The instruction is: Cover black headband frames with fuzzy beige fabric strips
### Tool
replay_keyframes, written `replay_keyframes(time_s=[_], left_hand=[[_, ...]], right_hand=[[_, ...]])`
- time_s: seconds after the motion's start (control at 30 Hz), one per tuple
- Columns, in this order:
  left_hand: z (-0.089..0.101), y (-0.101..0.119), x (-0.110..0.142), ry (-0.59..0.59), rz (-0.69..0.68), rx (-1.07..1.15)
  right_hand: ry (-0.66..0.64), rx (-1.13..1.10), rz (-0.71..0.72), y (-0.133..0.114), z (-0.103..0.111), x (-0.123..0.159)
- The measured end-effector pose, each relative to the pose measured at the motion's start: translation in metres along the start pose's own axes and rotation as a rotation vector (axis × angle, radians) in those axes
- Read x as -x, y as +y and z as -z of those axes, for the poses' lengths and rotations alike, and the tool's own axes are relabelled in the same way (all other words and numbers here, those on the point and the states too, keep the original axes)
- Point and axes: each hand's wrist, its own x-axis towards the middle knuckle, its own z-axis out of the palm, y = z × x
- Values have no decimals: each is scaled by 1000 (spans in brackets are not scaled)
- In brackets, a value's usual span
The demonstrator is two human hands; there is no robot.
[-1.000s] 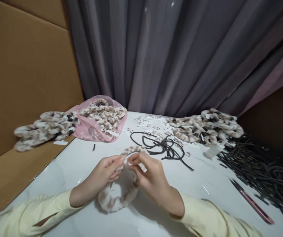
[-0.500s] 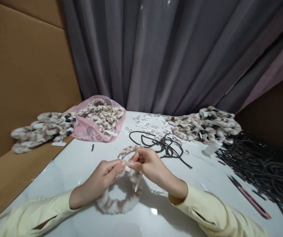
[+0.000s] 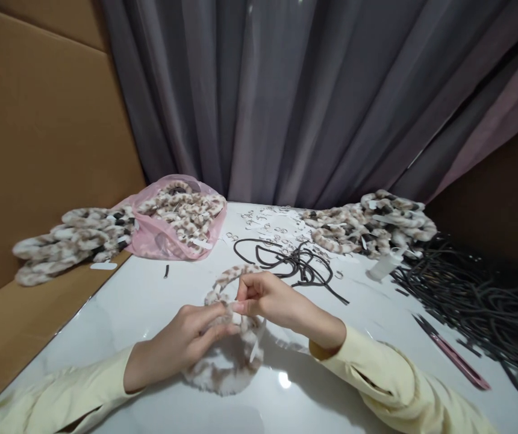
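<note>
Over the near middle of the table, my left hand point(image 3: 187, 337) is closed on a fluffy ring point(image 3: 220, 380) of white plush with brown patches. Its thumb and fingers press the plush from either side. My right hand point(image 3: 270, 301) pinches at a small white tag point(image 3: 230, 314) on the plush, its fingers curled, just beside the left fingertips. More of the same plush loops away behind the hands, and whether it is one ring or two linked ones I cannot tell. Another white tag point(image 3: 253, 346) hangs lower on the right side.
A pink bag point(image 3: 150, 238) of similar plush stands at the back left, with a plush pile point(image 3: 71, 241) beside it. Black cords point(image 3: 304, 265), small metal rings, a second plush pile point(image 3: 371, 220), a white bottle point(image 3: 385, 265) and pink-handled snips point(image 3: 458, 358) lie behind and right.
My left thumb has moved down, away from the right fingertips, and the left fingers now lie across the plush. The right hand keeps its pinch. The view has shifted slightly.
</note>
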Motion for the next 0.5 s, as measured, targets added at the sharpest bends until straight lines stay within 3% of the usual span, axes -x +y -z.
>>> replay_keyframes(time_s=[0.17,0.3,0.5], left_hand=[[2,-4,-5,95,-217,-117],[3,-11,-6,167,-426,-390],[3,-17,-2,258,-611,-735]], right_hand=[[-75,65,28,-2,1,2],[-73,131,9,4,0,2],[-38,20,-126,11,-4,-4]])
